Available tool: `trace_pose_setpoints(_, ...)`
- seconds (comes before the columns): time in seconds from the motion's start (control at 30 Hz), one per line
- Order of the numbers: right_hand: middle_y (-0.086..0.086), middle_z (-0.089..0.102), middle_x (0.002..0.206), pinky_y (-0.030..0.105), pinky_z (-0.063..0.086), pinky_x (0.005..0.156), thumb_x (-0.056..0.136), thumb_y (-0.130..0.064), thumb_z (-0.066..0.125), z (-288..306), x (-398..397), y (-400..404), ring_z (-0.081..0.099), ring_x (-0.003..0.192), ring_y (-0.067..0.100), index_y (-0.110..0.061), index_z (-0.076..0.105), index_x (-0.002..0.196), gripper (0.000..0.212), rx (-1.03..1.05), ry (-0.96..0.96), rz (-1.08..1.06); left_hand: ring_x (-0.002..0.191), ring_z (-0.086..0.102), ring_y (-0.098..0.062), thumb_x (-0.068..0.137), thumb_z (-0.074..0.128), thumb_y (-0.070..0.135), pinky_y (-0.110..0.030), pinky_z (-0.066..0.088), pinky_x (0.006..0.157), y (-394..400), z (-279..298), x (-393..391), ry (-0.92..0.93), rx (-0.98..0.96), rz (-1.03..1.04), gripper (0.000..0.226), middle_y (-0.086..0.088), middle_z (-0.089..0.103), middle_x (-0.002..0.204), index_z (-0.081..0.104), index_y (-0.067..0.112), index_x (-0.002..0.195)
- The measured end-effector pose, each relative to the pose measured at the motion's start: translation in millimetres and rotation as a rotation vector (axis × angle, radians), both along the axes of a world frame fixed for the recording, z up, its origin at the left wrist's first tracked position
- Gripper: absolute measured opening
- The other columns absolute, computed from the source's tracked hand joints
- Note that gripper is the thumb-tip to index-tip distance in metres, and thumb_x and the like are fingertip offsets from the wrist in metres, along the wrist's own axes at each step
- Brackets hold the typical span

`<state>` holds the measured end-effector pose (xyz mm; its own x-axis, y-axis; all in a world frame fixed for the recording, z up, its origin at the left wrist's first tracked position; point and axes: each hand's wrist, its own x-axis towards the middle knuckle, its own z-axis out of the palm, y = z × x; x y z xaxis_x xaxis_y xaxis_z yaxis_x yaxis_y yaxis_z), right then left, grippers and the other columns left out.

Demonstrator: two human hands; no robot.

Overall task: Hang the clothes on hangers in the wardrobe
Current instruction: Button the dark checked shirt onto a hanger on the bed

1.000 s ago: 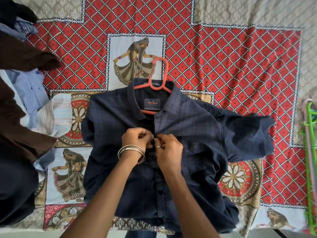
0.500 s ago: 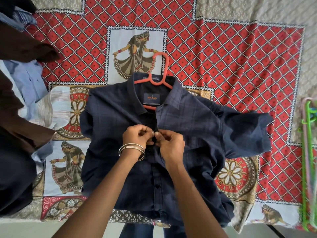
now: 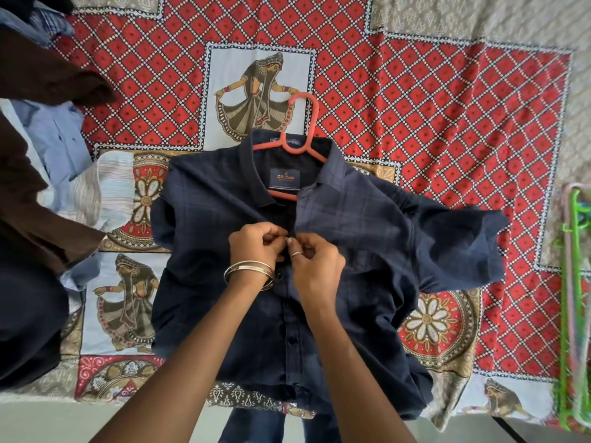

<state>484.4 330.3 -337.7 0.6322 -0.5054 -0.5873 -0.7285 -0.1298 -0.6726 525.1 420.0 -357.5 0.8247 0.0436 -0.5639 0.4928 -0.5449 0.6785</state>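
The navy checked shirt (image 3: 367,251) lies flat mid-bedspread (image 3: 447,107), collar toward the far edge, hem at the near edge, on an orange hanger (image 3: 302,123). Left hand (image 3: 256,247) and right hand (image 3: 315,263) both pinch its placket below the collar.

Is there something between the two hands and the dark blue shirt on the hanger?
Nothing visible. The left hand and right hand already pinch the navy shirt at its front placket, below the collar, where the orange hanger sits.
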Motion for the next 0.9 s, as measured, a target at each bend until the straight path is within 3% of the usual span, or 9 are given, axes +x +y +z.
trace_pose_setpoints(0.13,0.005,0.071,0.094,0.020,0.053,0.076,0.092,-0.010,0.061,-4,8,-6,0.066,0.083,0.015,-0.005,0.071,0.107,0.018,-0.053,0.002,0.139,0.060,0.069,-0.021,0.081,0.069,-0.004,-0.031,0.059,0.061,2,-2,3,0.106,-0.116,0.086,0.017,-0.011,0.070,0.072,0.071,0.012,0.076)
trace_pose_setpoints(0.23,0.008,0.073,0.090,0.003,0.043,0.063,0.091,-0.009,0.061,-7,9,-9,0.064,0.076,0.011,-0.005,0.072,0.105,0.018,-0.063,-0.016,0.196,0.057,0.068,-0.022,0.081,0.068,-0.007,-0.033,0.060,0.061,4,-3,4,0.164,-0.168,0.163,0.019,-0.011,0.068,0.069,0.070,0.011,0.075)
trace_pose_setpoints(0.33,0.006,0.074,0.092,-0.002,0.040,0.061,0.091,-0.009,0.063,-11,4,-14,0.061,0.077,0.007,-0.005,0.072,0.107,0.019,-0.008,-0.007,0.192,0.051,0.066,-0.015,0.081,0.069,-0.005,-0.027,0.059,0.056,2,0,-1,0.176,-0.174,0.207,0.009,-0.010,0.068,0.069,0.071,0.004,0.081)
trace_pose_setpoints(0.4,0.003,0.074,0.092,0.002,0.045,0.067,0.091,-0.011,0.064,-15,2,-16,0.064,0.080,0.007,-0.008,0.073,0.105,0.018,0.069,0.016,0.190,0.048,0.065,-0.012,0.081,0.069,-0.004,-0.021,0.056,0.051,1,1,-3,0.179,-0.162,0.237,0.007,-0.009,0.067,0.067,0.071,0.002,0.082)
trace_pose_setpoints(0.47,0.003,0.074,0.087,0.021,0.056,0.075,0.092,-0.011,0.063,-21,1,-20,0.070,0.081,0.013,-0.010,0.075,0.099,0.014,0.186,0.043,0.159,0.044,0.062,-0.007,0.079,0.071,-0.005,-0.016,0.052,0.046,-1,0,-2,0.184,-0.149,0.255,0.007,-0.006,0.066,0.065,0.071,0.002,0.083)
trace_pose_setpoints(0.53,0.009,0.074,0.083,0.031,0.058,0.071,0.092,-0.005,0.061,-24,1,-24,0.071,0.076,0.019,-0.009,0.073,0.090,0.013,0.328,0.072,0.081,0.043,0.061,-0.004,0.078,0.072,-0.005,-0.014,0.050,0.045,-2,-1,-1,0.189,-0.133,0.242,0.008,-0.004,0.066,0.064,0.073,0.000,0.085)
trace_pose_setpoints(0.67,0.012,0.071,0.077,0.031,0.057,0.064,0.086,-0.001,0.068,-27,4,-29,0.067,0.066,0.019,-0.006,0.071,0.082,0.008,0.451,0.107,0.007,0.049,0.063,-0.007,0.079,0.073,-0.001,-0.016,0.054,0.051,0,-4,-2,0.188,-0.061,0.158,0.010,-0.004,0.068,0.069,0.074,0.001,0.089)
trace_pose_setpoints(0.77,0.008,0.071,0.073,0.028,0.057,0.062,0.083,-0.004,0.073,-27,11,-26,0.067,0.063,0.014,-0.009,0.072,0.077,0.008,0.391,0.132,0.023,0.056,0.065,-0.014,0.084,0.069,0.003,-0.020,0.058,0.057,3,-5,3,0.213,-0.047,0.185,0.011,-0.010,0.069,0.077,0.073,0.001,0.093)
trace_pose_setpoints(0.9,0.005,0.071,0.071,0.026,0.057,0.064,0.084,-0.002,0.069,-28,10,-27,0.069,0.067,0.013,-0.012,0.071,0.075,0.014,0.341,0.108,0.056,0.063,0.071,-0.017,0.079,0.077,0.023,-0.026,0.059,0.066,3,2,4,0.218,-0.048,0.140,0.011,-0.003,0.072,0.073,0.076,0.012,0.081)
